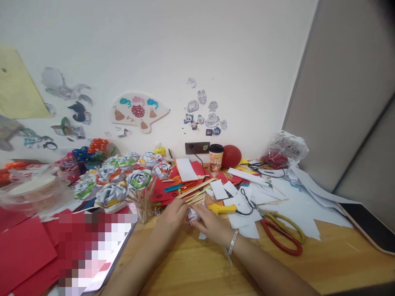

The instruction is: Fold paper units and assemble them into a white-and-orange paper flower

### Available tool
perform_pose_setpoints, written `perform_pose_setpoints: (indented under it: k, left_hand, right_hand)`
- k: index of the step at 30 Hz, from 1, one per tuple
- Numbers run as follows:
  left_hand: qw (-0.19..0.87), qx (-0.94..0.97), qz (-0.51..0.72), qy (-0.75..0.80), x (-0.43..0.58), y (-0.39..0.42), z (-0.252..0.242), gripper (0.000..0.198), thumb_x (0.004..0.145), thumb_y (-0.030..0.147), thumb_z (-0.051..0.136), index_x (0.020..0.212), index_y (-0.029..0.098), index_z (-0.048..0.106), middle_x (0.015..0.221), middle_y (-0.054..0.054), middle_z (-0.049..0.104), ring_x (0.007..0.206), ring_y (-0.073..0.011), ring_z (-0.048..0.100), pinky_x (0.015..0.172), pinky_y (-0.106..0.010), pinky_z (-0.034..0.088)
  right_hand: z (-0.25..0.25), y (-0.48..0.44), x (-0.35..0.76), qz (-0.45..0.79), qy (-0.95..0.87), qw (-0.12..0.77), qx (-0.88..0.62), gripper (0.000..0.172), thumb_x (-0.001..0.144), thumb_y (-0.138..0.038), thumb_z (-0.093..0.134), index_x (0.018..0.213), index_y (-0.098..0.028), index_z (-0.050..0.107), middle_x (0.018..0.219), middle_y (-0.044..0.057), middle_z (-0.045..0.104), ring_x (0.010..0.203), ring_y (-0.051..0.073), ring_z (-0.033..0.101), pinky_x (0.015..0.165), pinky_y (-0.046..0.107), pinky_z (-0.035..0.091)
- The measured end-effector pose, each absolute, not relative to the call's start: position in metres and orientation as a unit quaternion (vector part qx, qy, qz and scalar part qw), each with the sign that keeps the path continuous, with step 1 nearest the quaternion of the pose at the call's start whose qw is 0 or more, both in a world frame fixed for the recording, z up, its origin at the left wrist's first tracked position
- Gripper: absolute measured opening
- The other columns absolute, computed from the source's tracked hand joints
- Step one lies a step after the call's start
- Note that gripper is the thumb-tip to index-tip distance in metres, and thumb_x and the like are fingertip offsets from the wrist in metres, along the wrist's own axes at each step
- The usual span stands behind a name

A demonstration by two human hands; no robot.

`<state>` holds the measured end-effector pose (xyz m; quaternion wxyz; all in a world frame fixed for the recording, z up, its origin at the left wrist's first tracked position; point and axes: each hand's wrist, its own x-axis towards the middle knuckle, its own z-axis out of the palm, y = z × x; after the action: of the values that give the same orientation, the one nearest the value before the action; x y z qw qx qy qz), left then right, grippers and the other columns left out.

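Both hands meet over the wooden table (185, 263) around a small white-and-red folded paper piece (193, 217). My left hand (174, 216) holds it from the left with its fingers closed on it. From the right, my right hand (210, 222) closes on the same piece, its fingertips near those of my left hand. Much of the piece is hidden by the fingers. Just beyond my right hand lies a yellow glue gun (222, 208) with a black cord. Thin wooden sticks (197, 195) spread behind the hands.
Folded paper flowers (114, 185) and a container of sticks (143, 207) stand left. Red paper (27, 255) and a lit tablet (106, 263) lie nearer. Rightward are scissors (282, 238), white paper sheets (296, 197) and a dark phone-like slab (368, 226). A lidded cup (216, 158) stands behind.
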<state>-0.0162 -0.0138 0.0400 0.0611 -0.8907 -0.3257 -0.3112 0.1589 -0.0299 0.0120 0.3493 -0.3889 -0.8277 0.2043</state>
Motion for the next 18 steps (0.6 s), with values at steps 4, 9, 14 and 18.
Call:
perform_pose_setpoints:
  k: [4,9,14,18]
  left_hand:
    - [0.020,-0.879,-0.323,-0.351,-0.015,-0.015,0.040,0.023,0.082,0.007,0.034,0.073,0.017,0.053,0.077,-0.005,0.054,0.072,-0.0173,0.049,0.065,-0.030,0.045]
    - [-0.037,-0.878,-0.317,-0.356,-0.013,-0.016,0.039,0.018,0.079,0.006,0.039,0.077,0.017,0.053,0.085,-0.005,0.054,0.080,-0.0175,0.049,0.072,-0.031,0.044]
    - [-0.113,-0.867,-0.317,-0.368,-0.016,-0.012,0.046,0.017,0.085,0.021,0.041,0.073,0.018,0.053,0.078,-0.004,0.056,0.074,-0.0173,0.052,0.070,-0.031,0.047]
    - [-0.189,-0.836,-0.346,-0.381,-0.026,-0.008,0.049,0.019,0.086,0.031,0.043,0.096,0.020,0.054,0.097,-0.007,0.060,0.091,-0.0205,0.056,0.081,-0.035,0.046]
  right_hand:
    - [0.014,-0.031,0.160,0.194,-0.829,0.347,-0.394,0.044,0.086,-0.023,0.047,0.128,-0.022,0.037,0.120,0.008,0.051,0.110,0.020,0.047,0.093,0.034,0.038]
    - [0.013,-0.030,0.161,0.196,-0.834,0.337,-0.392,0.043,0.085,-0.024,0.048,0.128,-0.021,0.038,0.120,0.009,0.051,0.110,0.020,0.047,0.093,0.035,0.038]
    - [0.011,-0.028,0.162,0.251,-0.815,0.366,-0.372,0.039,0.084,-0.025,0.050,0.123,-0.023,0.045,0.116,0.007,0.055,0.106,0.021,0.050,0.091,0.036,0.039]
    - [0.011,-0.025,0.161,0.361,-0.745,0.433,-0.357,0.040,0.085,-0.030,0.049,0.124,-0.023,0.045,0.117,0.007,0.055,0.105,0.021,0.052,0.087,0.036,0.043]
